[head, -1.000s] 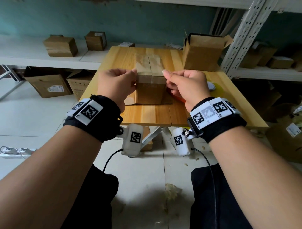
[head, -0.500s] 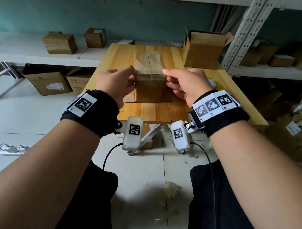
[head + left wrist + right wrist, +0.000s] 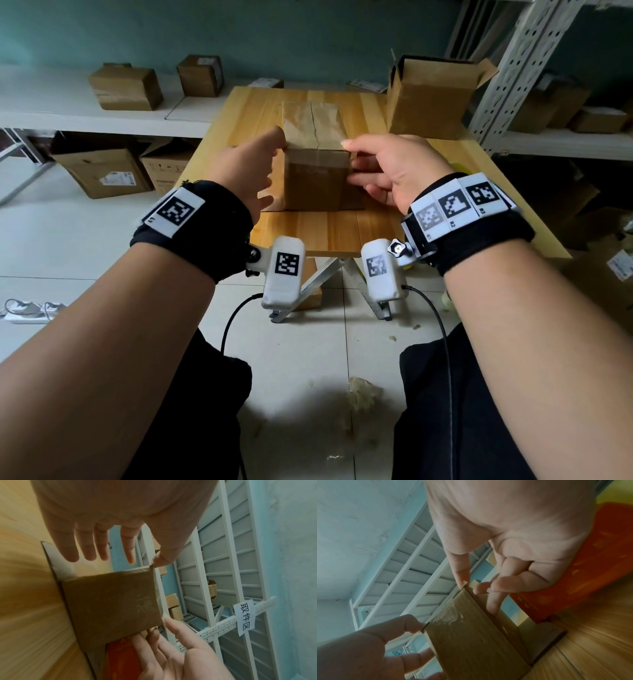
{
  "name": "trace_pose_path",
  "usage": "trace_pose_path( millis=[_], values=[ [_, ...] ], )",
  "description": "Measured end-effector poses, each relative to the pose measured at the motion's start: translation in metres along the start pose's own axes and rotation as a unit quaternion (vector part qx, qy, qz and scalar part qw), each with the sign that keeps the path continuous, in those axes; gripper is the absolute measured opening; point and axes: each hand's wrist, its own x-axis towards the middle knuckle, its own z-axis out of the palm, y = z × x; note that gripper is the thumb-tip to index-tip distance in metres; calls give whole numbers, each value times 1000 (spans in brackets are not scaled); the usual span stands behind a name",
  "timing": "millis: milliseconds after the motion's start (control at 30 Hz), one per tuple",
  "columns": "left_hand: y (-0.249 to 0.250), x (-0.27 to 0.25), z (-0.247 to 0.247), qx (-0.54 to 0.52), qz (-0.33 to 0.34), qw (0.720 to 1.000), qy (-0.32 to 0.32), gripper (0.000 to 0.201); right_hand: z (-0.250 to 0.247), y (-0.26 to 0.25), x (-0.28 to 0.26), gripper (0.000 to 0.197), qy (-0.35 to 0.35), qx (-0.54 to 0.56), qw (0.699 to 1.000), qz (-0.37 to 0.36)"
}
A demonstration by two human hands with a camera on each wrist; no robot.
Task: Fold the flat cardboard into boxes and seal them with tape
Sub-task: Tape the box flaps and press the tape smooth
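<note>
A brown cardboard box [image 3: 317,181] stands mid-table, with clear tape along its top seam and down the near face. Its lower flaps lie splayed on the wood. My left hand [image 3: 250,168] is at the box's left; the thumb tip touches the near top-left corner, and in the left wrist view its fingers [image 3: 89,545] are straight and off the box [image 3: 111,605]. My right hand [image 3: 394,168] holds the near top-right corner, thumb on the top edge, fingers against the right side. In the right wrist view its fingers [image 3: 494,585] curl at that corner of the box [image 3: 471,635].
An orange-red tape dispenser [image 3: 573,568] lies on the table [image 3: 325,233] under my right hand. An open cardboard box [image 3: 431,99] stands at the back right beside a metal rack upright [image 3: 507,68]. Closed boxes [image 3: 126,87] sit on the white shelf, more on the floor [image 3: 102,171].
My left hand has let go of the top-left corner; its fingers have straightened away from the side, only the thumb still touching. My right hand stays at the top-right corner.
</note>
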Motion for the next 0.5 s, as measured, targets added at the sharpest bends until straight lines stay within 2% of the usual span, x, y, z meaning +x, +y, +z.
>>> trace_pose_path(
  millis=[67,133,300,500],
  values=[
    [-1,2,1,-1,24,1000,14,37,0,0,0,44,-7,-4,1000,-1],
    [-1,3,5,-12,38,999,9,36,2,1,1,39,-11,-7,1000,-4],
    [0,1,14,-23,49,998,23,36,15,6,-4,7,6,9,998,-56],
    [-6,3,16,12,88,996,26,66,26,4,-11,18,18,6,996,-86]
  ],
)
